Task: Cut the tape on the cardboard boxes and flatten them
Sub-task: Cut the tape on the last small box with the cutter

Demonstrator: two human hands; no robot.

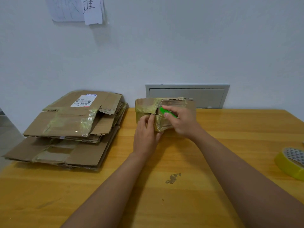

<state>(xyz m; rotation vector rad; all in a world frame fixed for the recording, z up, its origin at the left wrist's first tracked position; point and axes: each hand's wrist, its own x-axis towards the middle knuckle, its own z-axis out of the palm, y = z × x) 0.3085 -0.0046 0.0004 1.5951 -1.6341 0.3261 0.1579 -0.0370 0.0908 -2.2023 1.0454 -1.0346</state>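
The right hand [182, 122] pinches a green cutter [167, 112] against the taped cardboard box [185, 106]; the left hand [146, 130] grips the box's near face. The box stands at the desk's [181, 162] far edge by the wall (bare wood nearer). Flattened boxes [69, 129] overhang the left edge; a tape roll [291, 162] lies right.

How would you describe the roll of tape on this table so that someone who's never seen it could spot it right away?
Start at the wooden table and follow it to its right edge, well away from the stack of flattened boxes on the left. There lies the roll of tape, partly cut off by the picture's edge. It is the only round thing here, yellow with a patterned inner core.
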